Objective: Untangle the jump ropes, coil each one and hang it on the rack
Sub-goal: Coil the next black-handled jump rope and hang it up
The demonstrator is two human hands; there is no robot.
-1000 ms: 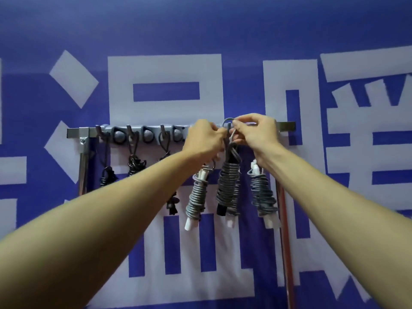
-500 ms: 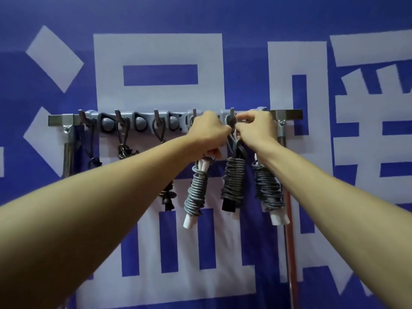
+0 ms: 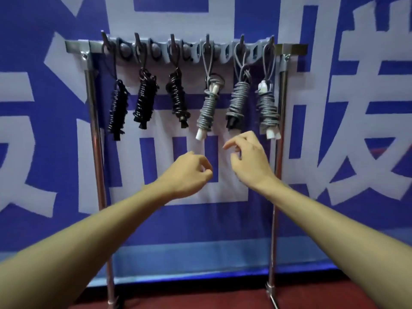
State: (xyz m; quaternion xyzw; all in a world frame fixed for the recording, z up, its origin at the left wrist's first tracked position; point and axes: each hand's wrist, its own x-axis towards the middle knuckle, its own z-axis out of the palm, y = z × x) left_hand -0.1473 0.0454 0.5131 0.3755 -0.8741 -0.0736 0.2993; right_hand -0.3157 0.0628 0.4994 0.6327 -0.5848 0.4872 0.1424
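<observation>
You've dropped both hands from the silver metal rack (image 3: 75, 46); your left hand (image 3: 187, 172) and right hand (image 3: 247, 159) hang loosely curled, empty, below the grey coiled jump ropes (image 3: 238, 101) hooked beside the black coiled jump ropes (image 3: 145, 99).

Bare forearms (image 3: 89, 241), left hand (image 3: 185, 173), right hand (image 3: 248, 160)

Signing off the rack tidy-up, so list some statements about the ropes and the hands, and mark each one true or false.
1. Six coiled jump ropes hang on the rack. True.
2. The black ropes hang to the right of the grey ropes. False: they hang to the left.
3. The left hand grips a grey rope. False: it holds nothing and is below the ropes.
4. The right hand holds nothing. True.
</observation>
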